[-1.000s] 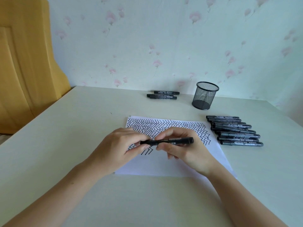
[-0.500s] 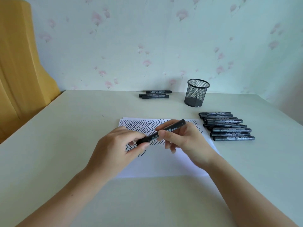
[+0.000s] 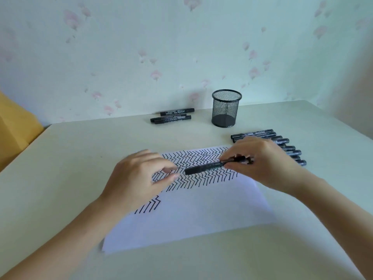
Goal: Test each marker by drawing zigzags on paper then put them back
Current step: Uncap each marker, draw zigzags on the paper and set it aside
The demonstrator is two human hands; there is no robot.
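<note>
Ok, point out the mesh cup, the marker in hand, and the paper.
mesh cup (image 3: 226, 110): head view, front wall.
marker (image 3: 201, 168): head view, exposed barrel.
paper (image 3: 201, 215): head view, blank lower part.

A pale table (image 3: 80, 150) meets floral wallpaper (image 3: 141, 57), beside what may be a yellow chair (image 3: 14, 130).

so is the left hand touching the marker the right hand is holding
Apart. The head view shows patterned paper between the left hand's fingertips and the near end of the marker, which only the right hand grips.
</note>
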